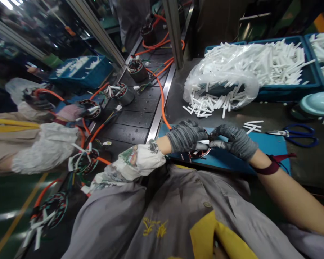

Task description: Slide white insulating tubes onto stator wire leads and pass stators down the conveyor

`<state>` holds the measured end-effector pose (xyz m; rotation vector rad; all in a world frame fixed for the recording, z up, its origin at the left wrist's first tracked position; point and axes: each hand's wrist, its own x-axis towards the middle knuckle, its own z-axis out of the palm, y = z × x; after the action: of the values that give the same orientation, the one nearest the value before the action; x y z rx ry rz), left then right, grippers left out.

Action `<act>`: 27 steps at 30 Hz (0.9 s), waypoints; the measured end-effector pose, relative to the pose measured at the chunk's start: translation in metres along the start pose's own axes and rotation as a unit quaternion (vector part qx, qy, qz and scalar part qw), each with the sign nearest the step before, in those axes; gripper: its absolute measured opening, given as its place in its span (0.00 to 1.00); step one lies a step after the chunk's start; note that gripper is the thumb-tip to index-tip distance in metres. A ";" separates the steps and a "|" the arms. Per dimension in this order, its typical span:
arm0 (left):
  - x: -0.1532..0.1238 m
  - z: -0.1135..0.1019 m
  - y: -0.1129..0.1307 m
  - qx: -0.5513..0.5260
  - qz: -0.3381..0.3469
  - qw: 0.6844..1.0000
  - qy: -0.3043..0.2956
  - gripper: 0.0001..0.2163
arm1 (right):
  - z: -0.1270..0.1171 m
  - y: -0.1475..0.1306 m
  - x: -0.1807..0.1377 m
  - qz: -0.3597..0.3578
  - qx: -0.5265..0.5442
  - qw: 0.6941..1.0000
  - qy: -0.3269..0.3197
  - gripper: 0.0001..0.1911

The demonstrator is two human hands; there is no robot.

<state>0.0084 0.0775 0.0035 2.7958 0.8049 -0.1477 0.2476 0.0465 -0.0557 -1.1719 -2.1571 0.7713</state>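
Observation:
In front of my body both gloved hands meet over a wound motor stator (201, 154), mostly hidden under them. My left hand (185, 136) wears a grey striped glove; its curled fingers close on a short white tube (203, 142) at the stator's top. My right hand (233, 140), in a similar glove, has thumb and fingers pinched together at the tube's right end; what lies between its fingertips is hidden. A blue mat (272, 147) lies beneath. An orange cable (162, 102) runs up from beside my left hand.
Several loose white tubes (252, 126) and blue-handled scissors (299, 135) lie to the right. Beyond are a spilling plastic bag (218, 81), a blue bin (317, 81) of tubes and a lidded jar (317, 104). Stators (124, 95) line the conveyor (136, 120); a co-worker's sleeve (45, 147) is left.

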 end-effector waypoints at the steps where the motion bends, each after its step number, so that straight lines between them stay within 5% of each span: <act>1: -0.009 0.000 -0.014 -0.039 0.008 0.999 0.018 0.24 | 0.003 -0.001 -0.006 0.015 0.001 1.000 0.001 0.31; 5: -0.049 0.015 -0.076 -0.284 0.100 0.954 0.006 0.21 | 0.022 -0.008 -0.023 0.072 -0.039 0.995 -0.051 0.28; 8: -0.064 0.039 -0.090 -0.362 0.086 0.928 0.027 0.18 | 0.030 -0.008 -0.018 0.079 -0.089 0.991 -0.058 0.23; 11: -0.069 0.058 -0.068 -0.336 0.022 0.941 0.043 0.18 | 0.026 0.008 -0.004 0.039 -0.083 0.995 -0.046 0.23; 15: -0.071 0.069 -0.010 -0.113 -0.163 0.979 0.053 0.21 | 0.016 0.044 0.025 0.022 -0.109 0.993 -0.048 0.19; 18: -0.069 0.080 0.025 -0.023 -0.181 0.981 0.072 0.18 | 0.020 0.060 0.052 0.057 -0.168 0.984 -0.024 0.18; 23: -0.065 0.098 0.041 -0.066 -0.206 0.952 0.216 0.14 | 0.038 0.051 0.089 0.100 -0.276 0.956 -0.007 0.15; 27: -0.071 0.099 0.038 -0.187 -0.210 0.908 0.310 0.19 | 0.033 0.037 0.074 0.125 -0.259 0.958 0.026 0.15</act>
<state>-0.0345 -0.0143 -0.0741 2.2603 1.3921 0.7818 0.2108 0.1201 -0.0894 -1.7298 -2.2615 0.2622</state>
